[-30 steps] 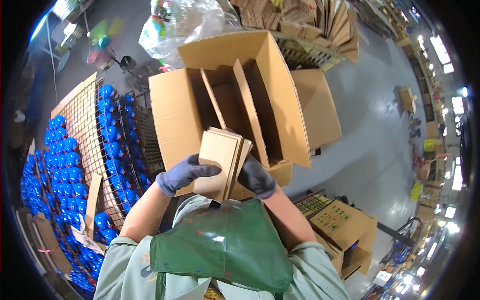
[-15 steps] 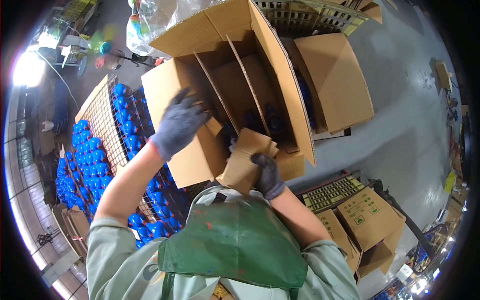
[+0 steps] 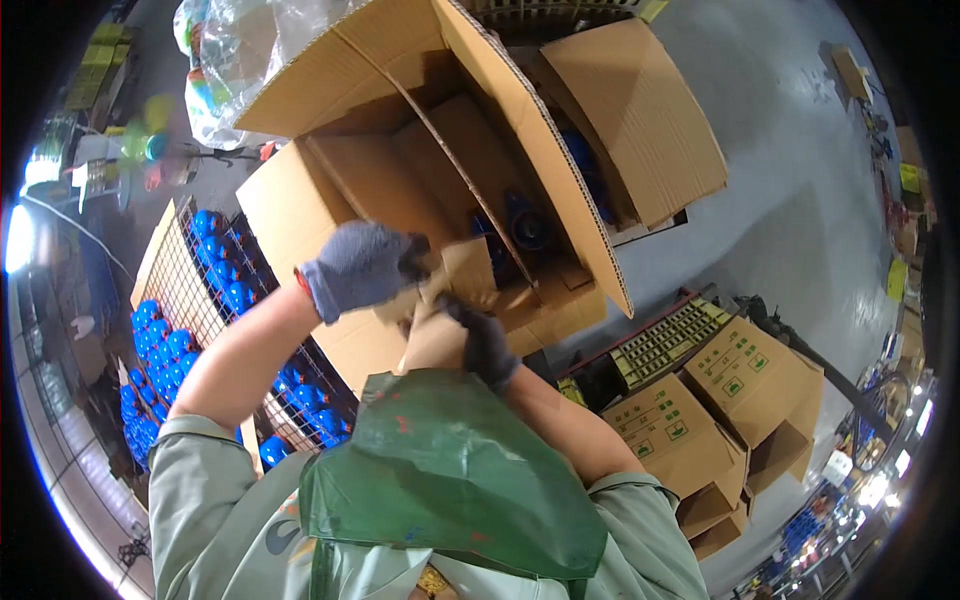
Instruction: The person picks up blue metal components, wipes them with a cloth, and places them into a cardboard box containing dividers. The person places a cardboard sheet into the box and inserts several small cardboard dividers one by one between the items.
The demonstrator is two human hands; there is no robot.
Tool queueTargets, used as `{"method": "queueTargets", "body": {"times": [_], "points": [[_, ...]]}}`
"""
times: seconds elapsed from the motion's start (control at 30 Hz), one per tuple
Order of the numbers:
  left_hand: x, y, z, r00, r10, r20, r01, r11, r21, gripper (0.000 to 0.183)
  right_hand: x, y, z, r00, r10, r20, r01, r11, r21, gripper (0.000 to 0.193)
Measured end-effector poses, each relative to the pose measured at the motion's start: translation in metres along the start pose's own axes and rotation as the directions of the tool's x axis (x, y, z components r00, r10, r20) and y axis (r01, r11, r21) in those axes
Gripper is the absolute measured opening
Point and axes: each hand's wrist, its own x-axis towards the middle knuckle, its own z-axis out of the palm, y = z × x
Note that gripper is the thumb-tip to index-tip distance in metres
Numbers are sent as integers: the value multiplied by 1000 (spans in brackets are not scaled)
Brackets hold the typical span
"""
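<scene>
In front of me stands a large open cardboard box (image 3: 290, 195), its flaps spread. A long cardboard divider (image 3: 440, 135) runs through it, and blue objects (image 3: 527, 228) with a round, dark top sit low inside near its right wall. My left hand (image 3: 362, 268), in a grey glove, has its fingers curled onto folded cardboard pieces (image 3: 437, 338) at the box's near edge. From the right, my dark-gloved right hand (image 3: 483, 342) grips the same pieces against the front of my green apron (image 3: 450, 460). The pieces partly hide both hands' fingertips.
Wire racks (image 3: 212, 290) with many round blue objects (image 3: 160, 345) stand at the left. Another cardboard box (image 3: 640, 120) is beyond the right flap. At the lower right are printed cartons (image 3: 735, 375) and a yellowish plastic crate (image 3: 672, 340). Clear plastic bags (image 3: 265, 60) lie at the far left.
My left hand has moved from above the box's left side down to the cardboard pieces, its fingers curling in. The pieces have shifted left and nearer. Only one of two upright dividers still shows clearly.
</scene>
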Motion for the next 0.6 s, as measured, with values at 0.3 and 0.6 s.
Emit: {"method": "queueTargets", "body": {"times": [0.3,0.6], "points": [[200,-74,135,989,79,-123,-9,875,483,19,-8,7,40,975,158,-156,-159,987,6,41],[190,-64,163,976,-25,215,-75,893,444,45,-13,5,35,973,-41,-229,10,991,-135,42]]}}
